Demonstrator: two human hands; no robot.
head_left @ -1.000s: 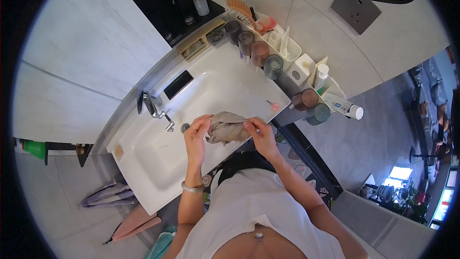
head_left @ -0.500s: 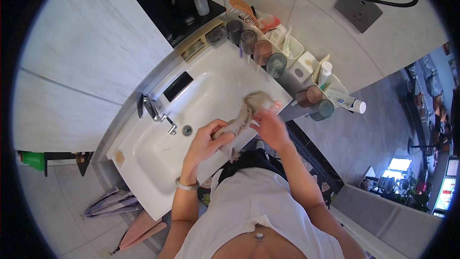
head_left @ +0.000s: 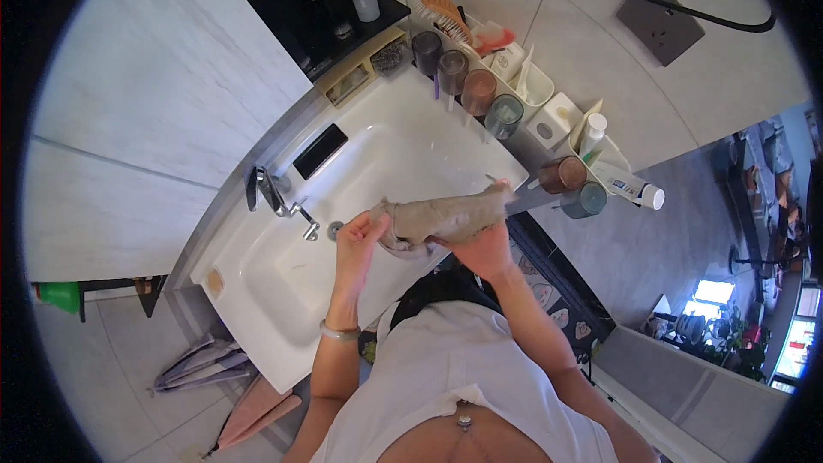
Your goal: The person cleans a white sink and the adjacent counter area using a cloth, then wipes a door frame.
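Note:
A grey-brown cloth (head_left: 450, 216) is stretched between my two hands over the near edge of the white washbasin (head_left: 266, 339). My left hand (head_left: 353, 244) pinches its left end between thumb and fingers. Under the right part of the cloth, my right hand (head_left: 487, 253) grips it from below; some of its fingers are hidden by the fabric. Just left of the cloth lies the drain (head_left: 335, 230), partly behind my left hand. The chrome tap (head_left: 273, 197) stands at the basin's far left side.
Along the back right ledge are upturned cups (head_left: 504, 116), a hairbrush (head_left: 446, 15), a white box (head_left: 554, 120) and a toothpaste tube (head_left: 630, 187). A soap piece (head_left: 215, 283) sits on the left rim. Folded towels (head_left: 201, 366) hang at the lower left.
The cloth was bunched and twisted; now it is spread out flatter between my hands. My right hand has moved down slightly beneath it, and my left hand has shifted a little up.

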